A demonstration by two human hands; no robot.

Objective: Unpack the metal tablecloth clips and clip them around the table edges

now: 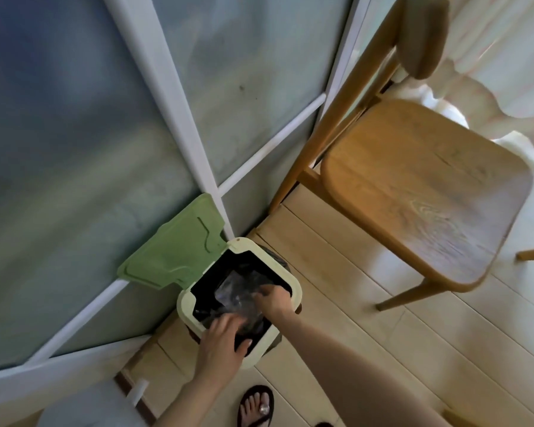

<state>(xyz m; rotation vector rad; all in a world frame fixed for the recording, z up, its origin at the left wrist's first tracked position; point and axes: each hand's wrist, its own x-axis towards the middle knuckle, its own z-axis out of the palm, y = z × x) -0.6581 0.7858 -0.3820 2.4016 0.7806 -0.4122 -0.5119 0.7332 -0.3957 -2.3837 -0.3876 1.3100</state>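
Head view, looking down at a floor corner. A cream pedal bin (293, 285) with a black liner stands against a frosted glass partition (74, 134), its green lid (173, 254) swung up and open. Crumpled clear plastic packaging (233, 288) sits in the bin's mouth, between the two hands. The left-hand grip (221, 340) is released: its fingers lie spread over the packaging's near side and the thumb rests by the bin's rim. The right-hand grip (273, 298) is curled over the packaging's far edge, pinching it. A wooden chair (423, 192) stands on the pale plank floor (367, 349) to the right, beside a scalloped white cloth (506, 41). A sandalled foot (256, 405) shows at the bottom edge.
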